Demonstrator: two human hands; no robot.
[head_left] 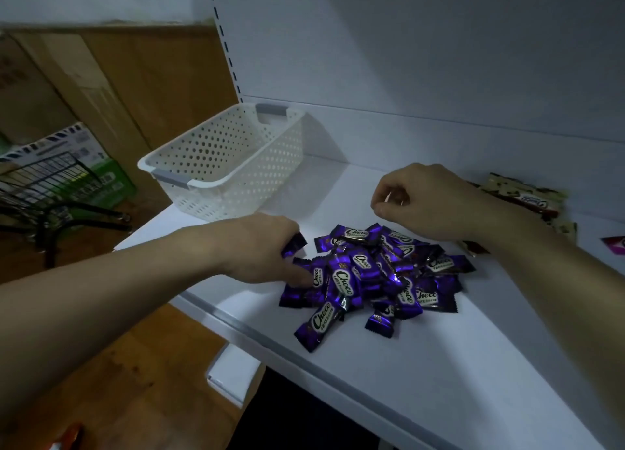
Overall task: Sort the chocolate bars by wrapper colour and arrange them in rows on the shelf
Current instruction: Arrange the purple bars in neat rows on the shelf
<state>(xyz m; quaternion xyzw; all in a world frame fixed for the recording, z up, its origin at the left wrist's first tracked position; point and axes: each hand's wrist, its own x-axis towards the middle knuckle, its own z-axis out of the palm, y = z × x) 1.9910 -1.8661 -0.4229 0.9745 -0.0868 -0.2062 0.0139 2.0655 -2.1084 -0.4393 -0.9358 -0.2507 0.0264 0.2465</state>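
- We are looking down at a white shelf [439, 365] where a pile of purple chocolate bars [375, 273] is lying loose in a heap near the front edge, the wrappers overlapping at all angles.
- The left hand [260, 250] is reaching in from the left and curling its fingers round one purple bar [295, 244] at the pile's left edge, while its thumb is touching another wrapper in the heap.
- The right hand [419, 202] is hovering just above the far side of the pile with its fingers curled in; we are not able to tell whether it is pinching anything.
- Behind the right wrist, cream-and-brown bars [521, 196] are lying on the same shelf, apart from the purple heap, and a pink wrapper [617, 245] is showing at the right edge.
- A white perforated basket [223, 165] is sitting at the shelf's left end, well apart from the pile.
- Beyond the shelf, cardboard boxes [101, 77] and a wire cart [50, 186] are standing on the wooden floor.
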